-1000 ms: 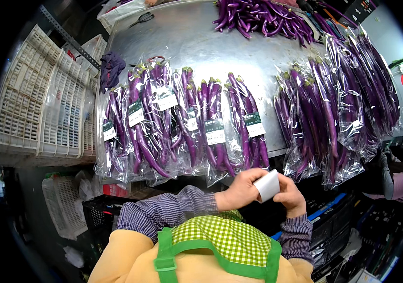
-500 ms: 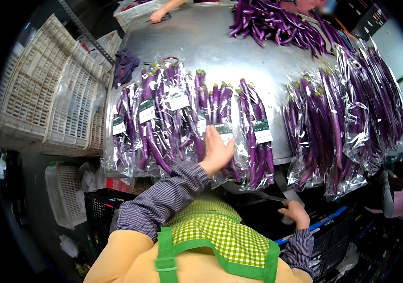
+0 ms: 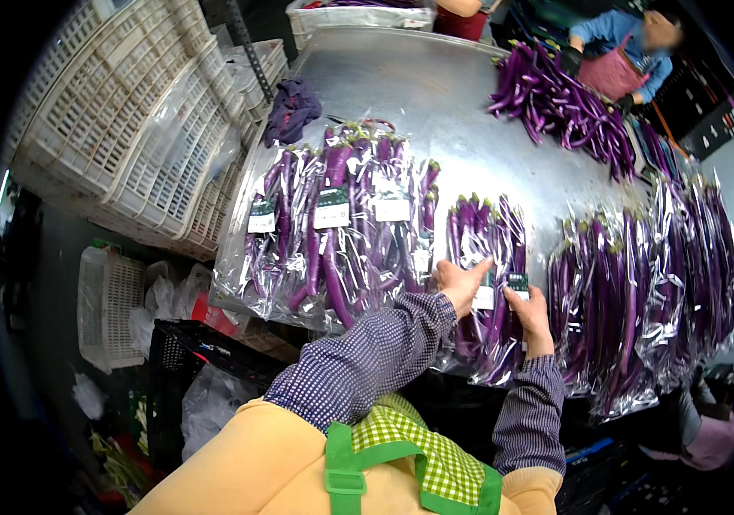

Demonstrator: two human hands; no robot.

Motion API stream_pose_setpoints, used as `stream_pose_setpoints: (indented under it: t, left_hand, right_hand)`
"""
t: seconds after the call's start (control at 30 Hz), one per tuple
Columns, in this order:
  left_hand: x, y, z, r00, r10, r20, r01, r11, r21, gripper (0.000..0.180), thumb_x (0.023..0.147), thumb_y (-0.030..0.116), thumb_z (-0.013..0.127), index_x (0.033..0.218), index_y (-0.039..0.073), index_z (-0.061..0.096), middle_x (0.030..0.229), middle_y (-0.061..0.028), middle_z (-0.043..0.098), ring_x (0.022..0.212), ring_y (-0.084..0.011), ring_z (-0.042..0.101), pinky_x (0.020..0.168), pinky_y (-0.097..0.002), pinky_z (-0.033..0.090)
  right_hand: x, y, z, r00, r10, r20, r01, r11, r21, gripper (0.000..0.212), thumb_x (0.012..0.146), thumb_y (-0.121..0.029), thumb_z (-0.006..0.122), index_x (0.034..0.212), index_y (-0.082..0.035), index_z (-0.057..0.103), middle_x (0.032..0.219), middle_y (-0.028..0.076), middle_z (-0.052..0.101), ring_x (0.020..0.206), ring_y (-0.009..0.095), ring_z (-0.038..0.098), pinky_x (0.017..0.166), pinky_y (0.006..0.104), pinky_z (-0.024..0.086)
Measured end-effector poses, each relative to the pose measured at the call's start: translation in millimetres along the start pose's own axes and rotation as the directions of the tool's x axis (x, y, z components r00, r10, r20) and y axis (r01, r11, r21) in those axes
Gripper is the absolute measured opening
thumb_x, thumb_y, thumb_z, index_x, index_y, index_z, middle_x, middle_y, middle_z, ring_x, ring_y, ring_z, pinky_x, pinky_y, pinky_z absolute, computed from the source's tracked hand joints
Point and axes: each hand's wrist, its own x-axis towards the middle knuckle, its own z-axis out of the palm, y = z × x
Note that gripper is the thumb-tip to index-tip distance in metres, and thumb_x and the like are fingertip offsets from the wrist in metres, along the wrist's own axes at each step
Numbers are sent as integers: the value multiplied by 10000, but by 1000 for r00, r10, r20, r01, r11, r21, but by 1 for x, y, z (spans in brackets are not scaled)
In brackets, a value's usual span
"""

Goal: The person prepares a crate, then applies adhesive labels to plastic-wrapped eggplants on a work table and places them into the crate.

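Two clear bags of long purple eggplants (image 3: 491,245) lie side by side at the table's front edge, pressed together between my hands. My left hand (image 3: 460,287) is closed on their left side, its thumb over the bag by a white label (image 3: 483,298). From the right, my right hand (image 3: 533,318) grips the other side, thumb on the bag beside a green label; its other fingers are partly hidden. Left of my hands lies a row of bagged eggplants (image 3: 333,249) with green and white labels. More bagged eggplants (image 3: 607,300) lie close together on the right.
The metal table (image 3: 384,77) holds a pile of loose eggplants (image 3: 556,112) at the far right, where a co-worker (image 3: 620,60) in dark gloves stands. A dark cloth (image 3: 292,110) lies at the left edge. White crates (image 3: 144,129) stack up beside it; a black crate (image 3: 212,352) stands below.
My right hand has let go of the grey strip below the table edge and come up to the bags. My left hand has shifted, and the two bags are now together. The view has turned.
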Motion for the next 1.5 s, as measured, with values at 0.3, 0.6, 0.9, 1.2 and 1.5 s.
stream_pose_setpoints:
  t: [0.3,0.6,0.9,1.2,1.5]
  left_hand:
    - [-3,-3,-8,796,-72,601,375,838,-396,350,788,48,772,1011,-158,598,900,-179,679,764,-249,710,608,-350,621]
    - [-99,30,-137,378,360,853,422,753,-505,469,874,283,709,1232,8,580,1109,-83,677,1072,-154,628,942,-340,503]
    - [-149,-5,-286,777,443,446,120,592,-797,354,922,283,511,1071,-10,643,960,-89,690,863,-198,663,834,-325,512]
    - [-204,-113,-422,851,406,-333,-471,309,-826,356,902,323,565,1025,0,650,916,-99,691,816,-206,678,764,-334,550]
    - [-253,-245,-508,714,19,-699,-700,18,-714,286,942,251,584,1077,9,657,1018,-97,712,900,-190,694,826,-318,563]
  right_hand:
    - [-38,-60,-15,998,52,36,-54,997,60,252,769,-60,768,987,39,689,900,72,710,737,141,658,660,272,506]
    - [-133,-198,19,962,-259,88,251,964,91,228,855,-29,670,1058,23,580,865,51,670,699,98,626,598,242,498]
    - [-130,-244,164,564,-317,762,451,892,37,477,908,-339,703,1135,61,576,930,88,665,891,146,635,734,317,535]
    - [4,-187,273,813,-434,389,582,585,-564,811,763,-518,759,1226,106,525,905,151,678,791,213,651,686,372,524]
    - [-43,-234,285,879,-76,470,264,900,-348,419,818,-417,785,828,-16,665,633,-38,537,470,69,415,436,245,313]
